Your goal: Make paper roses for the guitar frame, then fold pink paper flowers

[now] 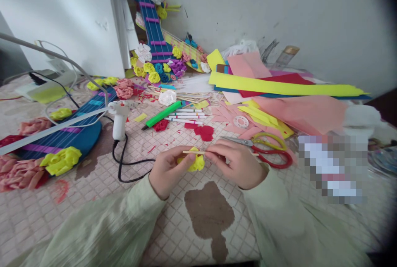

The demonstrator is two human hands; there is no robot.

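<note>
Between my hands, above the table's front half, is a small yellow paper piece with ruffled petal edges (196, 165). My left hand (171, 168) pinches this piece between thumb and fingers. A thin pale wooden stick (194, 152) lies across its top, and my right hand (236, 162) is closed on the stick, which also shows beyond the palm. The left thumb touches the stick's underside. Just past my right hand rest scissors with red and yellow handles (274, 153), their blades partly behind the hand.
A white glue gun (119, 120) with a black cord stands left. Blue guitar-shaped pieces with paper flowers lie left (83, 130) and lean at the back (155, 27). Coloured sheets (285, 87) are stacked back right. A green marker (163, 114), several pens and a tape roll (241, 122) lie mid-table.
</note>
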